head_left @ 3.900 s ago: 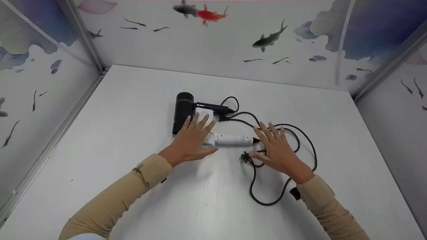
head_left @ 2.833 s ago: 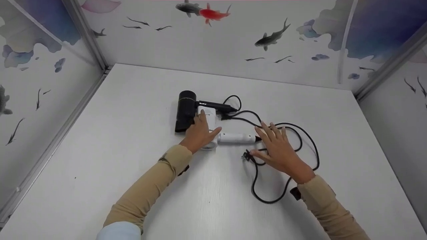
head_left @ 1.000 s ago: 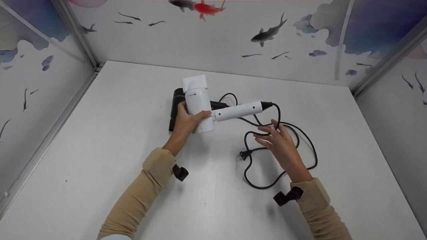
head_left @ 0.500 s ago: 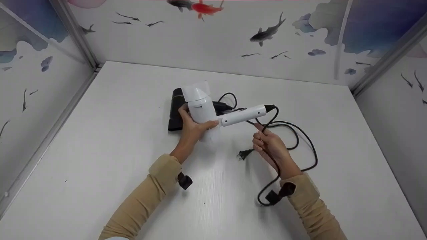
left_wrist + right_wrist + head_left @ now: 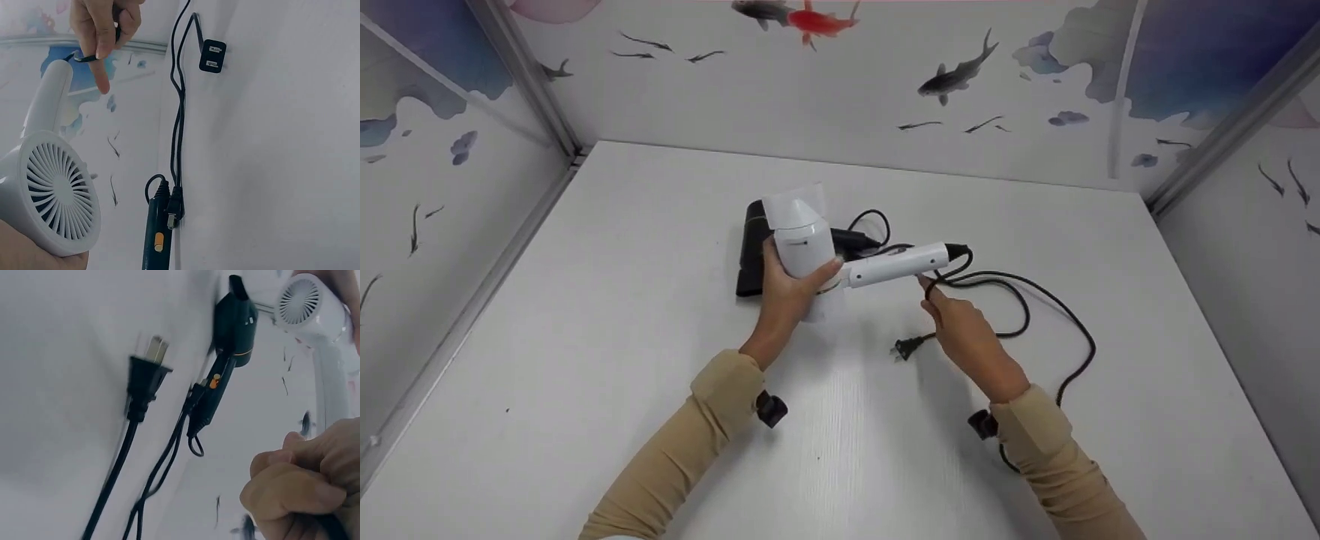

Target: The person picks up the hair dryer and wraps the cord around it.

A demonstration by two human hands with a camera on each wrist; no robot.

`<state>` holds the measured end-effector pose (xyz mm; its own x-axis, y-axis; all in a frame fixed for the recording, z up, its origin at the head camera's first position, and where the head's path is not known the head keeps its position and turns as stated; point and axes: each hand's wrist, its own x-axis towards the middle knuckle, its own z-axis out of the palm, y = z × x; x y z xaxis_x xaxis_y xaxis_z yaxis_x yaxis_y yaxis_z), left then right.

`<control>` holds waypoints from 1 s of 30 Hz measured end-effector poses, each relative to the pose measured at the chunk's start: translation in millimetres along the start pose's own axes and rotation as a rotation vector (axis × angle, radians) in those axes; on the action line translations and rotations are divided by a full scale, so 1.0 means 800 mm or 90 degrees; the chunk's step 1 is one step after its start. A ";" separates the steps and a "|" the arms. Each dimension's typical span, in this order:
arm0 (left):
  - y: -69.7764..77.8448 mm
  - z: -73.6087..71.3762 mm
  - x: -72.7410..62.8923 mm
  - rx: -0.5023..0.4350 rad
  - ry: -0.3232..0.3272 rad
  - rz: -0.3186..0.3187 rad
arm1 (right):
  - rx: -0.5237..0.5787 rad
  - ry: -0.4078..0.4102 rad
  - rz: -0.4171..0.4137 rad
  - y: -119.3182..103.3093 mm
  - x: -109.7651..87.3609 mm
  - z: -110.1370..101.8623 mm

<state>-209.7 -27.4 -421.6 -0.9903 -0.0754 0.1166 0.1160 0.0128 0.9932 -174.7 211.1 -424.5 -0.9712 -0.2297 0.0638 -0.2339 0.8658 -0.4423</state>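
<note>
Hairdryer [image 5: 808, 251], white, is gripped in the left hand [image 5: 784, 295] while the right hand [image 5: 969, 336] curls round its black cord [image 5: 85, 58].

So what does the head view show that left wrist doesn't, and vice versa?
Only head: the nozzle of the white hair dryer, the barrel of the black hair dryer, and both tan sleeves.

Only left wrist: the slatted vent on the white hair dryer and the orange switch on the black one's handle.

Both: left hand gripping the white hair dryer, right hand holding its cord, part of the black handle, and a two-blade plug.
</note>
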 end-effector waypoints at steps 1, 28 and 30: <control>0.000 0.000 0.000 0.004 0.001 0.008 | -0.058 0.040 -0.020 0.000 -0.001 0.003; -0.009 -0.038 -0.004 -0.089 -0.120 0.055 | 0.311 0.190 -0.162 0.022 0.009 -0.040; -0.010 -0.038 -0.005 -0.106 -0.117 0.047 | 0.403 0.120 -0.076 0.021 0.008 -0.045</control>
<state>-204.0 -57.7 -429.9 -0.9743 0.1023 0.2005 0.1837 -0.1537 0.9709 -186.3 240.3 -399.2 -0.9452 -0.1759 0.2751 -0.3239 0.3982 -0.8582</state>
